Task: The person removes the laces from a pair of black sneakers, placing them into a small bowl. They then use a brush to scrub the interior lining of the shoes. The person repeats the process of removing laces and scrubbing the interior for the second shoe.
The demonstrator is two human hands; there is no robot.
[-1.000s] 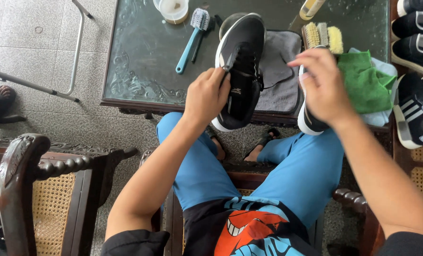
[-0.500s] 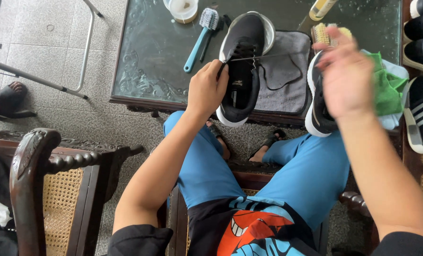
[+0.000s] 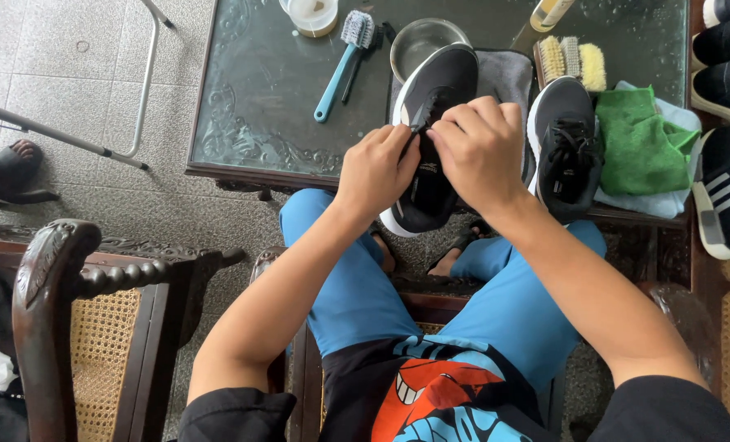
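Glass table (image 3: 267,98), black shoe (image 3: 430,139) under both hands' grip

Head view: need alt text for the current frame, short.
Seen from above, a seated person's left hand and right hand meet over the laces of a black sneaker held at the edge of a glass-topped table. A second black sneaker, green cloth and teal brush lie nearby.

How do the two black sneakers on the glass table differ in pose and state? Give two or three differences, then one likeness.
1. The left sneaker is gripped by the left hand and right hand; the right sneaker is untouched.
2. The left sneaker overhangs the table edge toward the person; the right sneaker overhangs less.
3. The right sneaker's laces show plainly; the hands cover the left sneaker's.
Both are black with white soles.
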